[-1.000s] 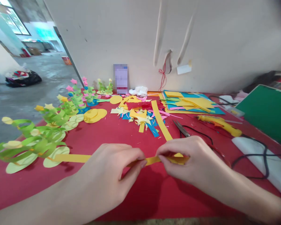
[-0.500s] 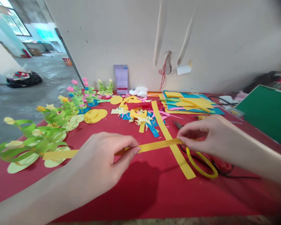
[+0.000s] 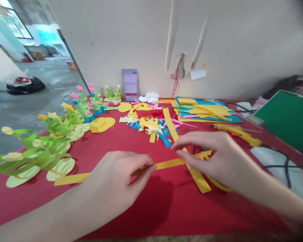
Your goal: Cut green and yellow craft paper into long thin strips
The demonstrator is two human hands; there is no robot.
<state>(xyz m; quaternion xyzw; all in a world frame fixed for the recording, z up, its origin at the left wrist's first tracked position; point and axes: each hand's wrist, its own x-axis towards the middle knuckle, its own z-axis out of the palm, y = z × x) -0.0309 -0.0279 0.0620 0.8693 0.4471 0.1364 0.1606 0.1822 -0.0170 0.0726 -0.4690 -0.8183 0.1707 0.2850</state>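
My left hand (image 3: 123,176) pinches a narrow yellow paper strip (image 3: 170,163) between thumb and fingertips. One end of it sticks out to the left of the hand, the other runs right, beneath my right hand. My right hand (image 3: 212,151) hovers over that right part, thumb and index finger apart, gripping nothing that I can see. Crossing under the held strip is a wider yellow paper strip (image 3: 198,178), lying on the table. Scissors with a yellow handle (image 3: 218,185) lie mostly hidden beneath my right hand.
Green curled-paper plants (image 3: 32,144) on round bases line the left. Yellow paper discs (image 3: 102,124) and colourful scraps (image 3: 151,126) lie mid-table. Behind them stand a phone (image 3: 130,85) and stacked paper sheets (image 3: 209,111). A yellow glue gun (image 3: 238,132) and its cable are at right.
My right hand has let go of the strip's right end and shifted left, fingers parting. The left hand has moved slightly right and down with the strip. The glue gun is now uncovered.
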